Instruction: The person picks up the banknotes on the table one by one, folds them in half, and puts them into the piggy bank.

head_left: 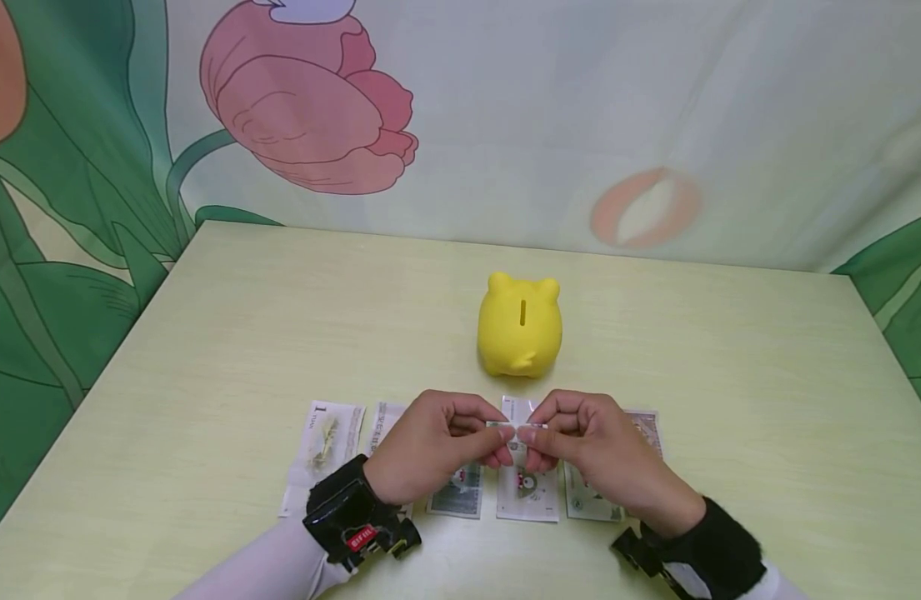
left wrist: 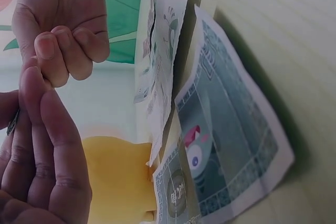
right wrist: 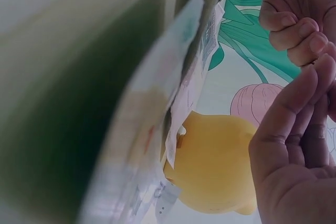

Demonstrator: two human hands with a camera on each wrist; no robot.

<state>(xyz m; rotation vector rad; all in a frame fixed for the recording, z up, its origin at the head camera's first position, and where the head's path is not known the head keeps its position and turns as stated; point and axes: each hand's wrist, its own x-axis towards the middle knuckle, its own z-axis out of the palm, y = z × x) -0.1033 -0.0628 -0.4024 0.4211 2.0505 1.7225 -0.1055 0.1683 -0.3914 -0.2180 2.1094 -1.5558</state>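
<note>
Both hands meet over a row of printed play banknotes, in front of a yellow piggy bank (head_left: 520, 333). My left hand (head_left: 437, 437) and right hand (head_left: 598, 442) pinch a small folded paper note (head_left: 496, 424) between thumbs and fingertips. Most of that note is hidden by the fingers; a dark green edge (left wrist: 13, 122) of it shows in the left wrist view. Beneath the hands lie a banknote with a small cartoon figure (head_left: 528, 493) and a blue-grey banknote (head_left: 460, 492). A greenish banknote (head_left: 589, 497) lies under the right hand.
At the left end of the row is a 1 yuan play note (head_left: 321, 446), with another banknote (head_left: 386, 418) partly behind the left hand. The piggy bank has a slot (head_left: 523, 312) on top. A flowered curtain (head_left: 505, 125) hangs behind the pale table (head_left: 730, 358).
</note>
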